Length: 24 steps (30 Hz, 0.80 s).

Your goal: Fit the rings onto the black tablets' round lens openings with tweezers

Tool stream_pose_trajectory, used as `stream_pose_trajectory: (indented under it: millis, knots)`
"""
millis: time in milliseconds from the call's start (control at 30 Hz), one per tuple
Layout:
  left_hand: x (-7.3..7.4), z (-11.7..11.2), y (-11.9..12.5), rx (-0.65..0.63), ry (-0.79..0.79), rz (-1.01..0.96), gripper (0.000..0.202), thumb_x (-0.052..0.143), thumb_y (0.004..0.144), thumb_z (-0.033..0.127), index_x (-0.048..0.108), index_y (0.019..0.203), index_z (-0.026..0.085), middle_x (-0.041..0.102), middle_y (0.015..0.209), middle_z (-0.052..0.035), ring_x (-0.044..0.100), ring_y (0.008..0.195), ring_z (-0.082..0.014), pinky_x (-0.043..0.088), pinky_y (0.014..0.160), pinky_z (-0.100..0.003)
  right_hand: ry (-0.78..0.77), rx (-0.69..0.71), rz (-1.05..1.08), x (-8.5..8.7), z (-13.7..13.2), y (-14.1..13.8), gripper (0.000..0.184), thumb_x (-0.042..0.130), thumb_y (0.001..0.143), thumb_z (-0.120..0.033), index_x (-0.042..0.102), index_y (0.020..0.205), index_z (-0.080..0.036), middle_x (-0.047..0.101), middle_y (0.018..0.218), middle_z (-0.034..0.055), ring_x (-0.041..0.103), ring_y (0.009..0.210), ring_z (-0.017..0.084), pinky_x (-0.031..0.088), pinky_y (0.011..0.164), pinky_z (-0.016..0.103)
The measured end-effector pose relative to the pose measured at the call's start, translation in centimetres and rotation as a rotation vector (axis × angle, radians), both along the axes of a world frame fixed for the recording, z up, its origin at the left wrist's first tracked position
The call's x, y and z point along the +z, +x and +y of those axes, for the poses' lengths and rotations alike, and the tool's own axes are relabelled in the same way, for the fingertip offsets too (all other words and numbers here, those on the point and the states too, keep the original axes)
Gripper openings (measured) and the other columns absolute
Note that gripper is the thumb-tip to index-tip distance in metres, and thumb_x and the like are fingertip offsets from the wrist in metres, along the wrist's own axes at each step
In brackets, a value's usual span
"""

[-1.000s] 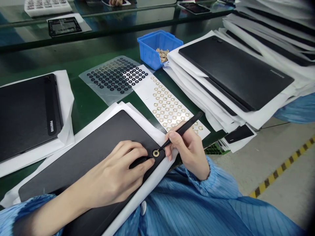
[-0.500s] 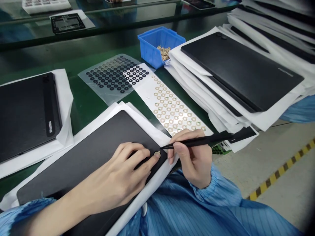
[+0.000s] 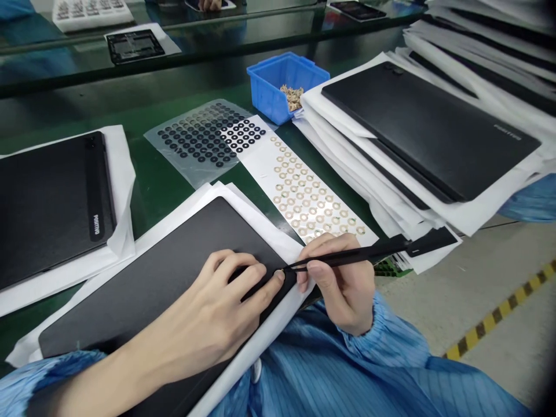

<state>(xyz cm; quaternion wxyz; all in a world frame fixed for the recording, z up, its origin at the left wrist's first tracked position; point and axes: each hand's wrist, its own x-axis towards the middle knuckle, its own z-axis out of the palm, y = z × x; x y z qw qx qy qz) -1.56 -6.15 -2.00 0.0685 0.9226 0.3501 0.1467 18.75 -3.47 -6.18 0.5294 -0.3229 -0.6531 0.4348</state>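
Observation:
A black tablet-like device [image 3: 152,295] lies on white sheets across my lap, its lid facing up. My left hand [image 3: 208,307] rests on that lid, with the index fingertip pressing near the edge. A small gold ring sat at that spot and is now hidden under the fingertip. My right hand [image 3: 341,284] grips black tweezers [image 3: 351,255], whose tips touch beside that fingertip. Behind them lies a strip of gold rings [image 3: 310,194], and beyond it a clear sheet of black rings [image 3: 204,139].
A blue plastic bin [image 3: 282,87] holds loose gold-coloured bits. Stacked black devices on white sheets [image 3: 430,127] rise at the right, and another device [image 3: 54,202] lies at the left. A glass shelf runs along the back, and yellow-black floor tape shows at the lower right.
The tweezers have swung from pointing up and right to lying nearly level. My left fingertip has slid onto the gold ring, covering it. The view has shifted slightly.

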Motion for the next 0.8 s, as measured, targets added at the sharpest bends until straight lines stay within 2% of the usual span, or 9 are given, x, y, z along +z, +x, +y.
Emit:
stream_pose_trajectory:
  millis: [167,267,333,400,467,567,633,700,800]
  knots:
    - [-0.4,0.3,-0.5,0.061,0.067,-0.116,0.025,0.053,0.088,0.007,0.059,0.112,0.008,0.057,0.096,-0.0101,0.050,0.099,-0.0246,0.042,0.088,-0.044,0.078,-0.054,-0.052,-0.4,-0.1,-0.2,0.012,0.051,0.090,-0.011,0.049,0.093,-0.023,0.057,0.074,0.0011,0.059,0.062,0.014,0.048,0.053,0.030]
    - [-0.8,0.6,-0.7,0.091,0.105,-0.175,0.020,0.056,0.087,0.007,0.061,0.107,0.006,0.058,0.093,-0.0106,0.051,0.098,-0.0238,0.044,0.086,-0.041,0.074,0.011,-0.017,0.0,-0.4,-0.2,0.008,0.050,0.092,-0.014,0.050,0.091,-0.022,0.056,0.072,0.0003,0.058,0.055,0.013,0.046,0.047,0.029]
    - [-0.9,0.8,-0.8,0.083,0.120,-0.177,0.019,0.054,0.088,0.007,0.061,0.105,0.005,0.058,0.092,-0.0110,0.052,0.096,-0.0238,0.045,0.084,-0.041,0.065,0.058,0.001,1.4,-0.3,0.2,0.007,0.048,0.093,-0.017,0.051,0.089,-0.022,0.057,0.071,0.0003,0.056,0.050,0.011,0.045,0.043,0.027]
    - [-0.9,0.9,-0.8,0.066,0.134,-0.164,0.018,0.050,0.089,0.007,0.062,0.103,0.004,0.057,0.091,-0.0120,0.051,0.094,-0.0238,0.046,0.082,-0.041,0.137,0.031,-0.089,3.8,0.8,0.8,0.010,0.049,0.093,-0.021,0.053,0.085,-0.021,0.058,0.070,0.0012,0.056,0.049,0.011,0.047,0.045,0.028]
    - [-0.9,1.0,-0.7,0.060,0.137,-0.134,0.019,0.046,0.091,0.007,0.062,0.101,0.005,0.056,0.091,-0.0121,0.050,0.093,-0.0236,0.046,0.079,-0.040,0.296,-0.083,-0.317,7.1,3.4,1.3,0.015,0.053,0.092,-0.025,0.056,0.079,-0.020,0.061,0.068,0.0013,0.059,0.054,0.011,0.050,0.053,0.028]
    - [-0.8,1.0,-0.6,0.069,0.115,-0.077,0.021,0.042,0.092,0.010,0.062,0.098,0.007,0.054,0.090,-0.0110,0.048,0.090,-0.0234,0.046,0.078,-0.040,0.448,-0.251,-0.534,11.9,9.9,0.7,0.024,0.050,0.090,-0.037,0.058,0.085,-0.015,0.063,0.062,-0.0040,0.060,0.055,0.006,0.044,0.057,0.021]
    - [-0.8,0.9,-0.5,0.079,0.094,-0.058,0.022,0.042,0.091,0.011,0.062,0.098,0.009,0.053,0.091,-0.0107,0.047,0.089,-0.0235,0.045,0.078,-0.040,0.498,-0.325,-0.660,13.9,15.1,-0.5,0.042,0.037,0.083,-0.045,0.055,0.085,-0.007,0.069,0.087,-0.0008,0.065,0.076,0.007,0.039,0.063,0.021]
    - [-0.8,0.9,-0.5,0.086,0.085,-0.056,0.022,0.041,0.091,0.011,0.062,0.098,0.009,0.053,0.092,-0.0107,0.047,0.088,-0.0233,0.045,0.078,-0.040,0.447,-0.385,-0.770,14.4,20.0,-2.0,0.044,0.025,0.081,-0.043,0.050,0.077,-0.006,0.065,0.110,0.0088,0.062,0.099,0.012,0.038,0.070,0.020]
    - [-0.9,0.9,-0.5,0.092,0.089,-0.060,0.022,0.040,0.091,0.011,0.061,0.098,0.011,0.053,0.092,-0.0099,0.047,0.087,-0.0223,0.044,0.078,-0.039,0.383,-0.361,-0.846,13.2,25.3,-3.7,0.027,0.031,0.087,-0.022,0.049,0.078,-0.004,0.063,0.111,0.0211,0.061,0.107,0.018,0.040,0.081,0.021]
